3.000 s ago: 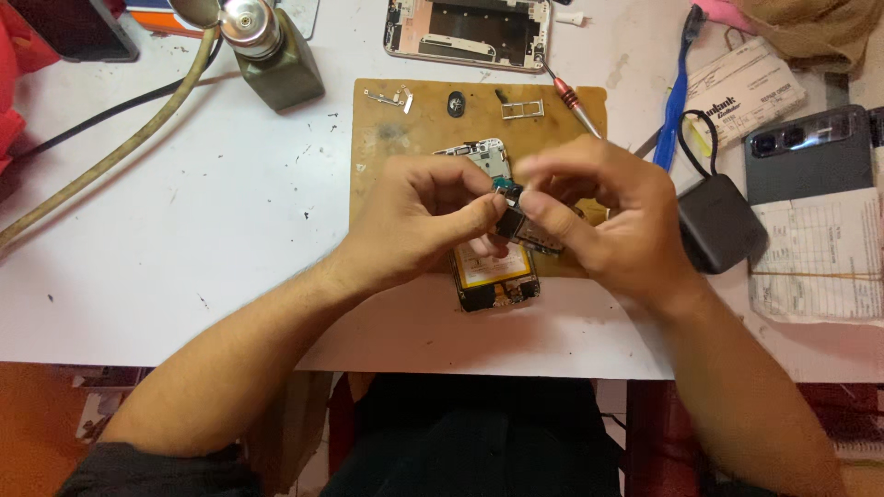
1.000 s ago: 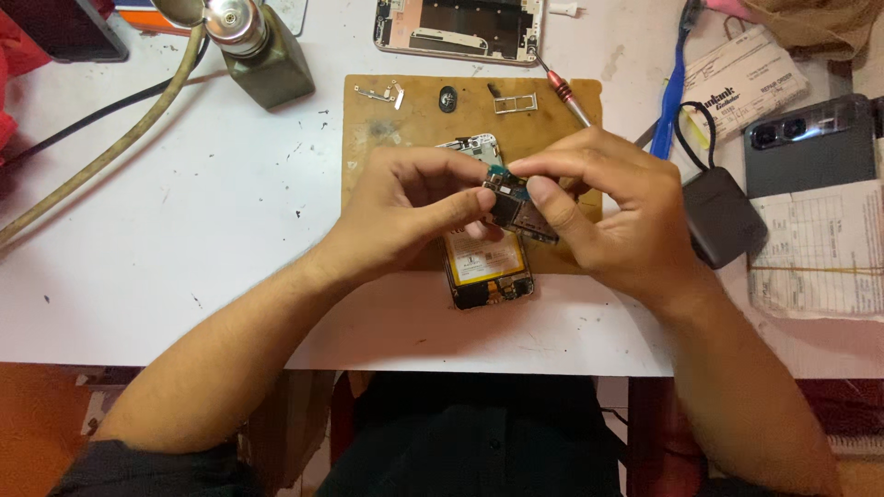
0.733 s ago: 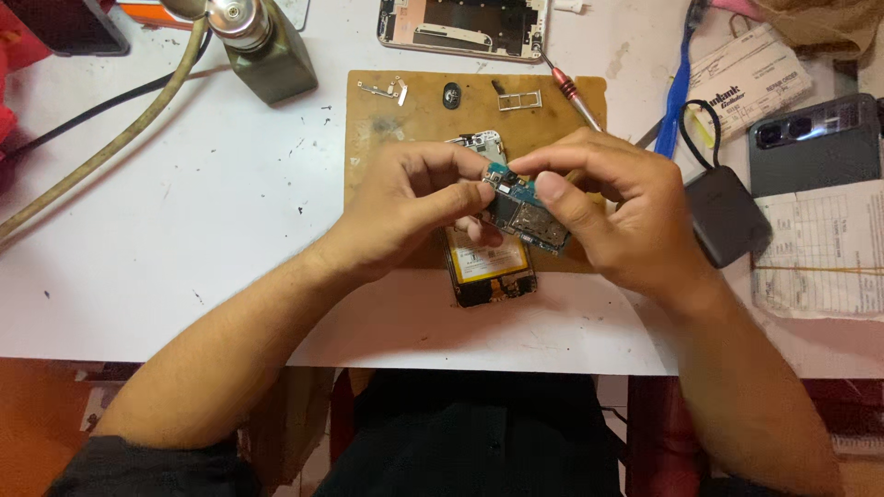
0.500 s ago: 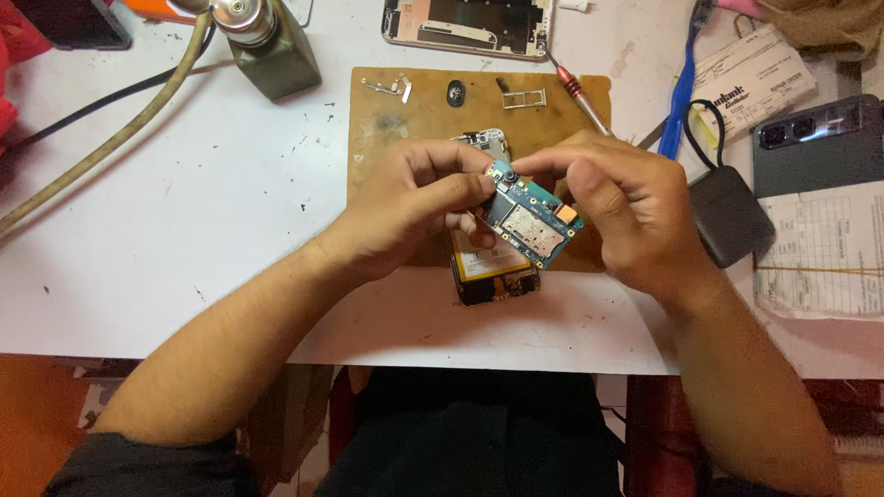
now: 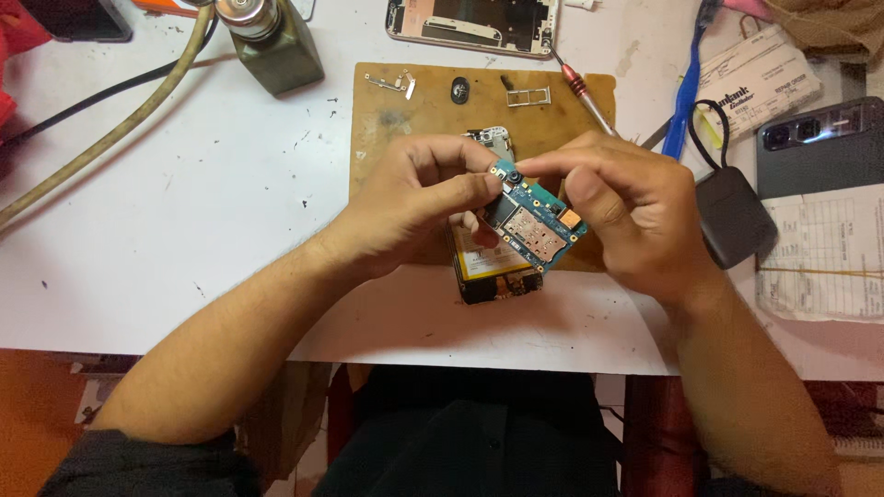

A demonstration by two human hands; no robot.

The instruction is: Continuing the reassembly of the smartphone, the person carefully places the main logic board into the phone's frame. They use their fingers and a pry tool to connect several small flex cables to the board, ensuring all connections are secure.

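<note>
While we've got the small blue-green circuit board pinched up off the worktop, left hand fingers gripping its top corner by the tiny camera module and right hand fingers clamped on its far edge, we'd say keep pressure on the edges only and off the shiny metal shields. It sits just above the opened phone body with its yellow-labelled battery, on the scuffed brown mat near the worktop's front edge. Thin, rigid, easy to flex, so go gentle.

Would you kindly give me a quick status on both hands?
Left hand and right hand pinching blue circuit board. Held above opened phone. Nothing obstructing.
</note>
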